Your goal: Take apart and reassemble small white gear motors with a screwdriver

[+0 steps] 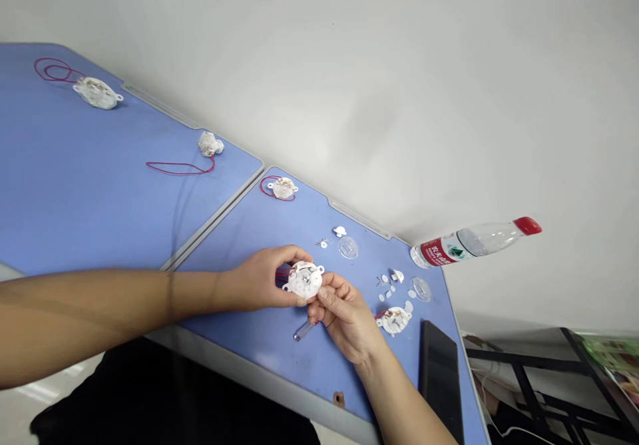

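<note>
Looking down, we see the left hand [262,279] curled closed around a white disc [304,285], held over the near part of the right-hand blue table [234,245]. The right hand [347,315], nearly closed, has its thumb at the disc's right edge; we cannot tell whether it grips the disc or the clear rod [302,331] poking out below. The left hand partly hides the red wires [283,275]. Small side loops and a silvery middle mark the disc.

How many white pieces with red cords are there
5: one piece in the left hand, one near the phone, one at the right desk's far edge, two on the left desk.
</note>
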`<state>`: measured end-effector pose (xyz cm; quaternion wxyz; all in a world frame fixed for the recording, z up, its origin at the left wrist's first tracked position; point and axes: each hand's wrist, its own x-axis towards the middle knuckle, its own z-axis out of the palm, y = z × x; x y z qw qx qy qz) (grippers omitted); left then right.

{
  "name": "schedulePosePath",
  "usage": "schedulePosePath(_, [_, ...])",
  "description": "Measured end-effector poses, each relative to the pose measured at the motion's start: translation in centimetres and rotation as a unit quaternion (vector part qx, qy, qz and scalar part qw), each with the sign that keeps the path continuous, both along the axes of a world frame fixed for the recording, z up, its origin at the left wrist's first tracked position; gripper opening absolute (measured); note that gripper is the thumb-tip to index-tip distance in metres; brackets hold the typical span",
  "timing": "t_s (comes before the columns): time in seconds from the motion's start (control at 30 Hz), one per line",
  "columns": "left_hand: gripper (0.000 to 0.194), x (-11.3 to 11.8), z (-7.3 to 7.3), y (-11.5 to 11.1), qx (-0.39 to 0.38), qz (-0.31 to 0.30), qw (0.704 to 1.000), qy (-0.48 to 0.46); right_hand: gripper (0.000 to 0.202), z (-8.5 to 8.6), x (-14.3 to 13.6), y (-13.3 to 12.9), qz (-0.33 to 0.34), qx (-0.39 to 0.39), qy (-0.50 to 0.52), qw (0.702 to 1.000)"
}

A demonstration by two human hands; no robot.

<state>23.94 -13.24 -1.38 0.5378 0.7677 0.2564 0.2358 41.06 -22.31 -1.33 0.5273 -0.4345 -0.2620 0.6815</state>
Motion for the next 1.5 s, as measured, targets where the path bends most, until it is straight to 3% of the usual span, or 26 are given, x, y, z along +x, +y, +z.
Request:
schedulePosePath(0.7, [0.042, -0.08, 0.25, 0.03, -0.017, -0.011, 1.0, 0.004, 0.03, -0.49, 0.43, 0.0, 0.024, 0.02, -0.03, 0.999])
schedulePosePath(1.5, [0.043, 0.02, 0.25, -0.16, 0.032, 0.0, 0.999, 0.008, 0.031, -0.44, 0.24, -0.16, 0.029, 0.034, -0.074, 0.996])
